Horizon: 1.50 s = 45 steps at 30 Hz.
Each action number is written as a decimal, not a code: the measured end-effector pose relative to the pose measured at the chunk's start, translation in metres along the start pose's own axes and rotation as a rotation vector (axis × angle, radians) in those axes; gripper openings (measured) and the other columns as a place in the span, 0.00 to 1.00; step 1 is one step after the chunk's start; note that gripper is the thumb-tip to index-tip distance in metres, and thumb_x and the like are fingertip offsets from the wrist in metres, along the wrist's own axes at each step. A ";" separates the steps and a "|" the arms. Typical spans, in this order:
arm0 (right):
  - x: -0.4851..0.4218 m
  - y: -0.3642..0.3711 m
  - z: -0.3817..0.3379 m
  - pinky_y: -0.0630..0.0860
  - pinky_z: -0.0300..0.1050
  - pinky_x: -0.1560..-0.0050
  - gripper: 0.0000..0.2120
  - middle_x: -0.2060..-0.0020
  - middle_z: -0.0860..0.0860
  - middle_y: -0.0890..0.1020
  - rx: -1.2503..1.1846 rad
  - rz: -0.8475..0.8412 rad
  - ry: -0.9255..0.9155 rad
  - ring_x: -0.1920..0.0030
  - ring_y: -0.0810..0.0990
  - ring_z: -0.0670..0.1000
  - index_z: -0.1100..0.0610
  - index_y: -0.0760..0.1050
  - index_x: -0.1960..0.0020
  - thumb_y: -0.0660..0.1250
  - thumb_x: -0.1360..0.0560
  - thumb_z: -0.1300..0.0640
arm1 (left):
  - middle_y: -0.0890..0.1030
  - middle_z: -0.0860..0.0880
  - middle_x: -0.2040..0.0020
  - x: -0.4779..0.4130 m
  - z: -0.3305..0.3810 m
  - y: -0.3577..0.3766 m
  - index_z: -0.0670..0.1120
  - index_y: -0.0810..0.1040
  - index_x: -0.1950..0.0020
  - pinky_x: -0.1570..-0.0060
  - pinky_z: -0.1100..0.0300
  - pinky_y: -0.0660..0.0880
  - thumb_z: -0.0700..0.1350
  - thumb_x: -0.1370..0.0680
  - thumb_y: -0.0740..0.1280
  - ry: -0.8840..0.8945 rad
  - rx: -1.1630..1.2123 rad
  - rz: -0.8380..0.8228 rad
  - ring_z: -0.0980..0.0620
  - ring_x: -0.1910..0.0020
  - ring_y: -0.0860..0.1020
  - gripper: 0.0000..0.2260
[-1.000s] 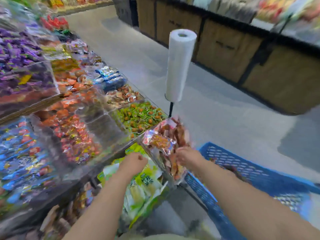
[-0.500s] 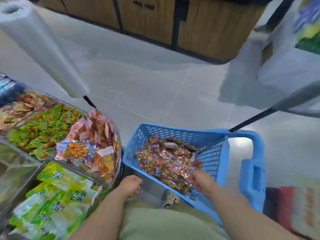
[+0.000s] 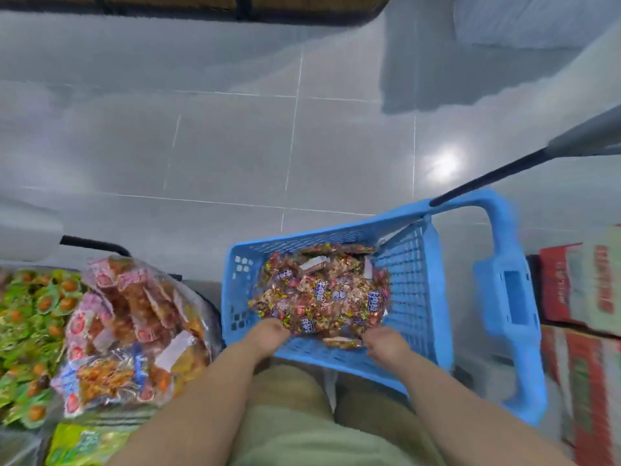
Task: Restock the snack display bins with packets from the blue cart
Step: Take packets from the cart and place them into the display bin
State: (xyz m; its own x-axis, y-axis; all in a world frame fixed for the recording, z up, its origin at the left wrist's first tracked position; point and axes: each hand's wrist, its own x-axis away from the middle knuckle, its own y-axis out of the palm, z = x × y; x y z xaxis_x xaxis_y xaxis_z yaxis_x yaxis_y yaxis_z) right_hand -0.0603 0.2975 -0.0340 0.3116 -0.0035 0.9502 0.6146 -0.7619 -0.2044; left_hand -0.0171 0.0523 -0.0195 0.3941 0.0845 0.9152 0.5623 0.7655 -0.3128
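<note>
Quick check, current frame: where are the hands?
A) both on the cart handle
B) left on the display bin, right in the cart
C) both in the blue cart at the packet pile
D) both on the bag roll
C: the left hand and the right hand both reach into the blue cart, at the near edge of the packet pile.

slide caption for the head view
Left hand and right hand reach into the packets piled in the blue cart.
</note>
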 end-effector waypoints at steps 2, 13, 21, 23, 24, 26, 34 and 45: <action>-0.013 0.012 0.000 0.67 0.42 0.67 0.09 0.68 0.50 0.72 0.037 0.002 -0.007 0.69 0.69 0.48 0.54 0.72 0.62 0.64 0.24 0.61 | 0.67 0.47 0.67 -0.013 -0.003 -0.008 0.47 0.65 0.66 0.68 0.60 0.63 0.43 0.20 0.58 -0.012 0.003 -0.033 0.51 0.69 0.66 0.14; -0.081 0.055 0.010 0.63 0.47 0.31 0.23 0.31 0.57 0.66 0.748 -0.109 -0.050 0.33 0.66 0.59 0.52 0.65 0.29 0.61 0.23 0.48 | 0.71 0.47 0.64 -0.053 -0.027 -0.008 0.44 0.70 0.61 0.62 0.57 0.67 0.44 0.20 0.58 -0.105 0.091 -0.005 0.50 0.64 0.70 0.10; -0.086 0.053 0.010 0.73 0.47 0.44 0.13 0.44 0.56 0.78 0.687 -0.043 -0.236 0.45 0.76 0.57 0.56 0.73 0.39 0.56 0.19 0.54 | 0.76 0.47 0.57 -0.057 -0.022 0.005 0.44 0.76 0.51 0.45 0.52 0.74 0.45 0.19 0.60 -0.074 0.131 -0.017 0.45 0.51 0.77 0.07; -0.079 0.043 0.004 0.72 0.46 0.46 0.15 0.44 0.56 0.77 0.671 -0.008 -0.333 0.44 0.75 0.57 0.58 0.73 0.38 0.55 0.19 0.51 | 0.77 0.46 0.57 -0.054 -0.017 0.005 0.43 0.75 0.50 0.52 0.56 0.73 0.45 0.20 0.60 -0.092 0.152 -0.013 0.47 0.55 0.76 0.07; -0.075 0.036 0.000 0.71 0.46 0.47 0.16 0.44 0.55 0.77 0.648 0.003 -0.384 0.44 0.75 0.57 0.58 0.73 0.37 0.55 0.19 0.50 | 0.76 0.45 0.58 -0.053 -0.014 0.005 0.43 0.75 0.51 0.56 0.57 0.71 0.45 0.20 0.60 -0.096 0.179 -0.017 0.48 0.58 0.75 0.07; -0.066 0.023 -0.009 0.71 0.46 0.50 0.17 0.49 0.53 0.79 0.560 0.012 -0.477 0.48 0.76 0.55 0.57 0.74 0.39 0.56 0.19 0.48 | 0.76 0.45 0.57 -0.052 -0.006 0.004 0.43 0.74 0.53 0.59 0.58 0.72 0.46 0.20 0.62 -0.096 0.291 -0.029 0.49 0.60 0.74 0.06; -0.036 -0.012 -0.043 0.77 0.37 0.52 0.07 0.52 0.38 0.80 -0.250 -0.112 -0.335 0.52 0.79 0.41 0.39 0.78 0.53 0.61 0.23 0.42 | 0.80 0.47 0.46 -0.041 0.035 -0.010 0.48 0.71 0.38 0.45 0.46 0.77 0.50 0.35 0.75 -0.022 1.066 -0.130 0.46 0.48 0.80 0.28; -0.107 -0.005 -0.039 0.71 0.47 0.40 0.14 0.37 0.50 0.76 -0.141 0.210 -0.183 0.41 0.75 0.51 0.49 0.75 0.39 0.65 0.24 0.47 | 0.82 0.40 0.45 -0.060 0.029 0.000 0.43 0.74 0.40 0.51 0.43 0.79 0.37 0.34 0.71 0.010 1.287 -0.117 0.42 0.49 0.82 0.23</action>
State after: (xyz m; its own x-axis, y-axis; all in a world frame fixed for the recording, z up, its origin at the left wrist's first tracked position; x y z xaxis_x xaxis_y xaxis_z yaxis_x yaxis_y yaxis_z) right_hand -0.1249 0.2761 -0.1252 0.5541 -0.0636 0.8300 0.4201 -0.8394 -0.3448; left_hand -0.0617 0.0652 -0.0669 0.3986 -0.0252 0.9168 -0.5044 0.8289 0.2421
